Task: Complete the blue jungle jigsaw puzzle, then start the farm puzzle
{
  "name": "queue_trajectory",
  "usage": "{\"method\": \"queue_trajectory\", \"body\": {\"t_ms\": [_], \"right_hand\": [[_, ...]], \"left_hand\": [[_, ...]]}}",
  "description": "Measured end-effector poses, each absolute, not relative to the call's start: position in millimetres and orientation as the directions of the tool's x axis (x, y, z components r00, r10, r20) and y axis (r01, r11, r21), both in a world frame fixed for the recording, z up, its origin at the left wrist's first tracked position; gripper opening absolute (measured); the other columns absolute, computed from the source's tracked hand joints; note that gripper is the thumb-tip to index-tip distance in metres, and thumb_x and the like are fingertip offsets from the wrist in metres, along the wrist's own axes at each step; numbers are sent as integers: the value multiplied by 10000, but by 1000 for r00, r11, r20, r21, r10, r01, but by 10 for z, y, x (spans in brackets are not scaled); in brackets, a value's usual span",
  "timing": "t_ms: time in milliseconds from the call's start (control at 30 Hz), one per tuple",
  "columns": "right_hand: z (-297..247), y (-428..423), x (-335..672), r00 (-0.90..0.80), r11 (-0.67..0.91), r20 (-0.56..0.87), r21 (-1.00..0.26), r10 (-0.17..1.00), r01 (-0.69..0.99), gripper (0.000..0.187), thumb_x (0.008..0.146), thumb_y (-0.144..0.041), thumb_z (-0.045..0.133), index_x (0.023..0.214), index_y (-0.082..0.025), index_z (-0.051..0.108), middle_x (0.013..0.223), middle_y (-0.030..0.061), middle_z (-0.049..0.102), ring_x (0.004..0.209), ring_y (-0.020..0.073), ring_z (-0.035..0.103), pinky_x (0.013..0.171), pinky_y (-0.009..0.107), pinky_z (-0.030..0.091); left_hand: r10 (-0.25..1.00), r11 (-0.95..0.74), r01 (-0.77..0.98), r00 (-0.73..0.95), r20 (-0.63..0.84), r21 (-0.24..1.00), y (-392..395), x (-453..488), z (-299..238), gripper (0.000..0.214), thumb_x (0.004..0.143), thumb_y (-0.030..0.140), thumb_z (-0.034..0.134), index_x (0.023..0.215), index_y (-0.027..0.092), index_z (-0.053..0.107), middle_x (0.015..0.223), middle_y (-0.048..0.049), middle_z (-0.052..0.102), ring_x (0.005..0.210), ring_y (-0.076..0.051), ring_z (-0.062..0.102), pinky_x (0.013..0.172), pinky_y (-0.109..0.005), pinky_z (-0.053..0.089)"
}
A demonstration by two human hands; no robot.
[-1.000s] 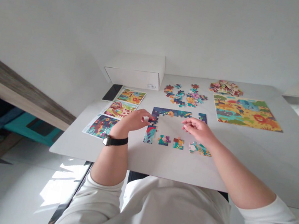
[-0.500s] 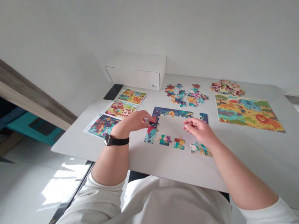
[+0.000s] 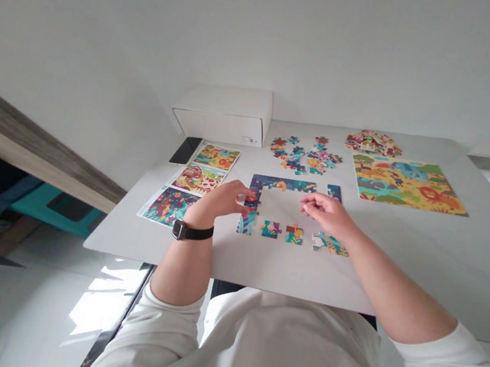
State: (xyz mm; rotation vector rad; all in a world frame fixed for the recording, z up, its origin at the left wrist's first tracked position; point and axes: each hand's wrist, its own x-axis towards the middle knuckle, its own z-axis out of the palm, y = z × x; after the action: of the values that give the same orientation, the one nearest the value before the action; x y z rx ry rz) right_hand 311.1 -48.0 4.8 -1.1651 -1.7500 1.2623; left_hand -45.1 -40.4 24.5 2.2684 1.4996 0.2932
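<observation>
My left hand (image 3: pixel 224 198), with a black watch on its wrist, rests at the left column of a partly joined puzzle (image 3: pixel 245 224). Its thumb and forefinger are apart, the fingertips at the red and blue pieces of that column. Nothing is visibly gripped there. Above the bare middle of the frame hovers my right hand (image 3: pixel 324 210), its fingers loosely bent and slightly parted, holding nothing I can see. Below it lie a loose purple-and-teal piece (image 3: pixel 270 230), a piece with a yellow shape (image 3: pixel 294 235) and a joined bottom strip (image 3: pixel 331 244), partly covered by my right wrist.
Loose pieces (image 3: pixel 299 157) are scattered behind the frame. A finished animal puzzle (image 3: pixel 410 184) lies at the right, a heap of pieces (image 3: pixel 373 143) behind it. At the left are a picture sheet (image 3: pixel 201 179), a phone (image 3: pixel 185 151) and a white box (image 3: pixel 220 123).
My left thumb and forefinger have spread a little, uncovering more of the left column. My right hand and the loose pieces stay where they were.
</observation>
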Motion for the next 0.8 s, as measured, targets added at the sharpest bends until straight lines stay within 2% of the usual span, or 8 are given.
{"method": "queue_trajectory", "body": {"t_ms": [167,533,667,800], "right_hand": [[26,-483,3116,-370,136,21,-948,929,289,273,896,-432,728,1085,-237,755,970,67,810,853,204,724,824,356,587],[-8,-483,3129,-371,136,14,-942,929,306,288,902,-440,725,1103,-235,755,973,71,812,859,205,729,804,347,589],[-8,-481,3125,-377,148,20,-938,926,314,281,908,-438,722,1099,-234,755,970,71,812,852,204,729,816,353,590],[-24,-476,3110,-377,154,23,-934,926,322,270,915,-423,715,1102,-233,757,978,74,818,854,206,736,819,356,600]], "left_hand": [[910,-331,831,406,-81,448,-471,-420,265,576,779,366,892,1338,272,784,1323,-89,678,982,-228,715,952,-353,605],[900,-340,842,421,-117,418,-502,-405,285,627,780,357,881,1391,279,767,1381,-96,649,1008,-237,710,1009,-375,607],[905,-343,849,413,-101,401,-496,-398,239,577,801,388,874,1364,291,790,1373,-89,655,1047,-250,714,1018,-372,601],[906,-355,862,412,-93,362,-476,-391,190,538,803,412,881,1320,279,813,1364,-95,667,1120,-276,717,1092,-387,570]]}}
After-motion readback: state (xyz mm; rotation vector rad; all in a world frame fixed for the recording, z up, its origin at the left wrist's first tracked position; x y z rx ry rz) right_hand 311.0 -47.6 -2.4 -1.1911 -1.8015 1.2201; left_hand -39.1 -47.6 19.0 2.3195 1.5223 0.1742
